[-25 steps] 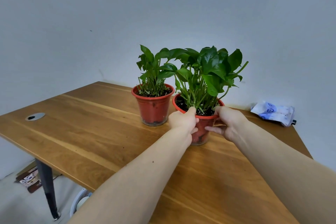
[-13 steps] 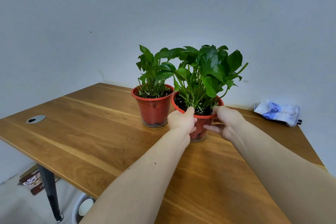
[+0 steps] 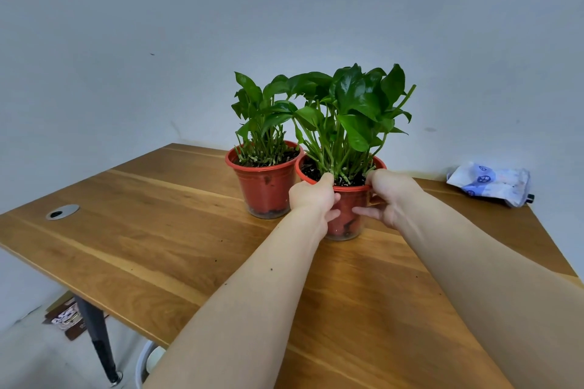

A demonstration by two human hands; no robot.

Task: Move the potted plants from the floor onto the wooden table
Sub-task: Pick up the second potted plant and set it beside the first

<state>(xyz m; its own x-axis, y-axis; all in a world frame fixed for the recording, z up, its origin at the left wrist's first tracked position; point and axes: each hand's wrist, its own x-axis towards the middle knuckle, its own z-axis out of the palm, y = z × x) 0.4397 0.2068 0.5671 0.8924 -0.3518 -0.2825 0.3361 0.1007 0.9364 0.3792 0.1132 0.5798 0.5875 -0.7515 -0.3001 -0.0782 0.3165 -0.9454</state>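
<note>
We clasp right pot (image 3: 346, 215) on table (image 3: 158, 230): left hand (image 3: 311, 196) and right hand (image 3: 387, 196) curl round rim, thumbs on top, steadying it; touching left pot (image 3: 264, 189); we judge placement near done.

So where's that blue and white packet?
Head view: the packet lies on the wooden table at its far right corner, right of the held pot.

A honey-brown wooden table (image 3: 158, 246), with a round silver cable grommet (image 3: 62, 211) and a black metal leg (image 3: 98, 344), stands against a plain pale grey wall (image 3: 126, 41) in even light.
</note>
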